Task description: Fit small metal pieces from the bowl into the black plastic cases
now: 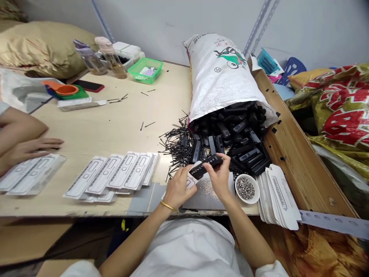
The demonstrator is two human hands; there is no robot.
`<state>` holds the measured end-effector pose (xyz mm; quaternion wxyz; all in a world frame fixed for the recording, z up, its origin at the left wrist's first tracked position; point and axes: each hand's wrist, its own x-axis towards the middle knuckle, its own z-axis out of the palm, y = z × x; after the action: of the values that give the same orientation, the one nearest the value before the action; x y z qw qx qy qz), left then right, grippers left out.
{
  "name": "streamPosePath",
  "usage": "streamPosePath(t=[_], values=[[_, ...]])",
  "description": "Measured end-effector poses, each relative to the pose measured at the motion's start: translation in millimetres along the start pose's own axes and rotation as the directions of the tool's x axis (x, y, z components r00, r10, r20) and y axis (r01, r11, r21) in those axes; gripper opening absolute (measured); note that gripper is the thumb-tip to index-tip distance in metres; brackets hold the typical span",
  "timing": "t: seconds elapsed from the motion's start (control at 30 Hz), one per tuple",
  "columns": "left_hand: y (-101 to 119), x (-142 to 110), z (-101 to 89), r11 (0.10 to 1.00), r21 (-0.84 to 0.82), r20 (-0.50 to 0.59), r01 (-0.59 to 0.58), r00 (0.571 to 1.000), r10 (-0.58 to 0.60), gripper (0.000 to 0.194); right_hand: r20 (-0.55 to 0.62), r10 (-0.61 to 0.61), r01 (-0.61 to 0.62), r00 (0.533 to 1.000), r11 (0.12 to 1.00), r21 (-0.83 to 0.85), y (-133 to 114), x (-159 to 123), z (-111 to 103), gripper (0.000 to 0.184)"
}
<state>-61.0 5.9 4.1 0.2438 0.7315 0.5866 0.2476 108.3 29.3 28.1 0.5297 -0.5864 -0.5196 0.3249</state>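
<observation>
My left hand (pixel 179 189), with a gold bangle at the wrist, is closed around a white printed box (pixel 190 181), mostly hidden by the fingers. My right hand (pixel 219 175) grips a long black plastic case (pixel 211 162) with a row of small marks along it. The case's left end meets the box's upper end; how far inside it lies, I cannot tell. Beneath both hands is a grey sheet (pixel 193 202) scattered with tiny pale bits (pixel 209 189). A white bowl (pixel 257 192) of small metal pieces (pixel 245 188) stands right of my right hand.
Black cases (pixel 249 154) spill from a white sack (pixel 221 84) beside thin black sticks (pixel 178 144). Flat white cartons (pixel 281 196) lean near a wooden side board (pixel 311 169). Printed boxes (pixel 123 173) lie left. Another person's hand (pixel 31 150) rests by more boxes (pixel 31 175).
</observation>
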Motion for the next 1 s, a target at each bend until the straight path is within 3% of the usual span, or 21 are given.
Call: streamPosePath(t=[0.1,0.2,0.3,0.37,0.47,0.57,0.67,0.73,0.8,0.83,0.9,1.0], values=[[-3.1,-1.6,2.2,1.000,0.002,-0.107,-0.004,0.994,0.004,0.061,0.240,-0.054,0.074,0.969,0.994,-0.075,8.1,4.9,10.0,0.024],[-8.2,-3.1,3.7,0.998,-0.052,-0.186,-0.028,0.982,0.017,0.060,0.287,-0.011,0.100,0.958,0.949,-0.298,26.8,18.1,10.0,0.035],[-4.7,-2.1,4.9,0.978,-0.184,-0.305,-0.101,0.952,0.041,0.061,0.366,0.116,0.168,0.923,0.736,-0.656,43.6,27.9,17.0,0.023],[1.7,0.2,7.4,0.949,-0.272,-0.302,-0.162,0.950,0.075,0.062,0.436,0.164,0.241,0.885,0.641,-0.729,49.4,31.1,26.1,0.013],[10.2,4.7,17.1,0.905,-0.383,-0.215,-0.187,0.970,0.109,0.062,0.489,0.154,0.286,0.858,0.648,-0.706,50.3,36.6,35.1,0.015],[12.4,8.7,30.1,0.903,-0.408,-0.187,-0.131,0.981,0.058,0.061,0.504,0.142,0.298,0.852,0.660,-0.690,47.9,44.6,26.2,0.013],[11.0,11.1,36.5,0.935,-0.339,-0.219,-0.109,0.975,0.035,0.063,0.435,0.130,0.238,0.891,0.682,-0.691,44.8,48.3,-2.7,0.014],[10.4,11.9,35.6,0.963,-0.249,-0.238,-0.101,0.970,0.040,0.064,0.341,0.072,0.164,0.937,0.772,-0.614,38.4,46.1,-27.9,0.015],[10.7,12.4,32.7,0.986,-0.149,-0.230,-0.078,0.972,0.042,0.065,0.264,-0.074,0.193,0.962,0.866,-0.460,25.8,40.5,-50.5,0.016],[11.2,12.7,31.4,0.992,-0.108,-0.220,-0.070,0.974,0.045,0.066,0.265,-0.164,0.269,0.950,0.863,-0.429,17.3,37.0,-58.9,0.017],[12.5,13.1,30.3,0.995,-0.066,-0.202,-0.074,0.978,0.060,0.068,0.381,-0.265,0.430,0.886,0.777,-0.460,-1.4,29.6,-66.9,0.019],[12.9,13.3,33.0,0.987,-0.089,-0.171,-0.136,0.978,0.119,0.071,0.620,-0.254,0.593,0.743,0.679,-0.432,-21.2,20.5,-59.6,0.024]])
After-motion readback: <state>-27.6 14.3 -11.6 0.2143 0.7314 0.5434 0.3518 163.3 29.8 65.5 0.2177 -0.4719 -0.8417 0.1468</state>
